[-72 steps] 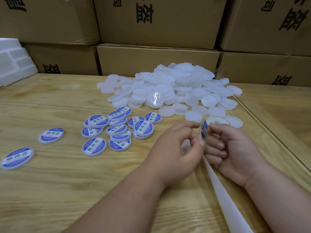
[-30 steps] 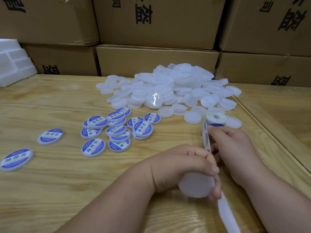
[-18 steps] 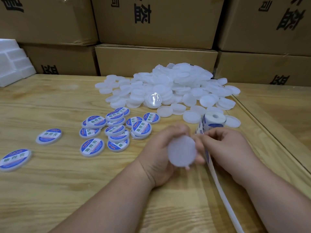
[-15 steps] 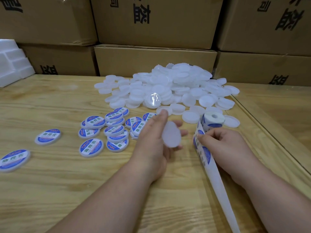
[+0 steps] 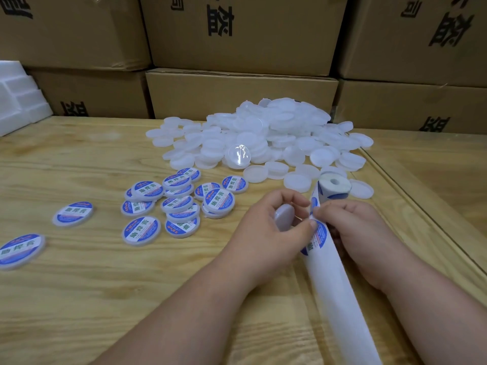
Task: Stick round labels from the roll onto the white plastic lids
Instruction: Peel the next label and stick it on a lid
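A blank white lid (image 5: pixel 284 216) is cupped in curled left-hand fingers (image 5: pixel 279 200); the label strip (image 5: pixel 317 234) is pinched by right-hand fingers (image 5: pixel 326 210)

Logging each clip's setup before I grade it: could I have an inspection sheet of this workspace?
Surface: wooden table, a seam on its right.
Job's things: pile of blank lids; labelled lids scattered left; label roll with backing strip trailing toward the camera.
Clutter: white foam block at far left.
Grippers: left hand holds a blank lid; right hand pinches the strip.
Cables: nothing seen.
Surroundings: stacked cardboard boxes behind.
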Demonstrator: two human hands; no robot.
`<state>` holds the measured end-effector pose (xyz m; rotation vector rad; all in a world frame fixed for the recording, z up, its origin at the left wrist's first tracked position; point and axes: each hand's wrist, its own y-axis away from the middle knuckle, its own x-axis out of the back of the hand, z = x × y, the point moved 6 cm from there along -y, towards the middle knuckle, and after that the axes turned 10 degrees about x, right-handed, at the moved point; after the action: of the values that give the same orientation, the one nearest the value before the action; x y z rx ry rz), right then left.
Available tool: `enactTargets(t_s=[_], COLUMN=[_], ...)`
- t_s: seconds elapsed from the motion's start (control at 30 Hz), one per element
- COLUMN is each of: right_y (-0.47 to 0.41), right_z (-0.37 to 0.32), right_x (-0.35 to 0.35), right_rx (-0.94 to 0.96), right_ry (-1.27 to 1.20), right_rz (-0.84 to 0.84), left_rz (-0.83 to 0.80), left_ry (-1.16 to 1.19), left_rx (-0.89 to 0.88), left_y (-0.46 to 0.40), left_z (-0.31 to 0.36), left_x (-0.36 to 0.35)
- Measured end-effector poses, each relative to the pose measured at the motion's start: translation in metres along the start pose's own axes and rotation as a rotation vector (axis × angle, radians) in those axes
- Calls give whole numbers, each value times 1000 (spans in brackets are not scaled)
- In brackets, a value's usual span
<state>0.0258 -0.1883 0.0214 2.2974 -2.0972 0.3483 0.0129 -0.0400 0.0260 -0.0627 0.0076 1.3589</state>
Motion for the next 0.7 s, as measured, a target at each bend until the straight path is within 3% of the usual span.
enactTargets(t_s=[0.17, 0.7], right_y=[1, 2], right_z=[-1, -8], right_x=[0, -2], right_rx=[-16, -12], right_ry=[-6, 6], right_rz=[4, -12], left_rz=[-72, -2], left_ry=[42, -45], left_rx=[13, 36], left_y=[1, -1], left_z=[2, -1], left_x=[-2, 0])
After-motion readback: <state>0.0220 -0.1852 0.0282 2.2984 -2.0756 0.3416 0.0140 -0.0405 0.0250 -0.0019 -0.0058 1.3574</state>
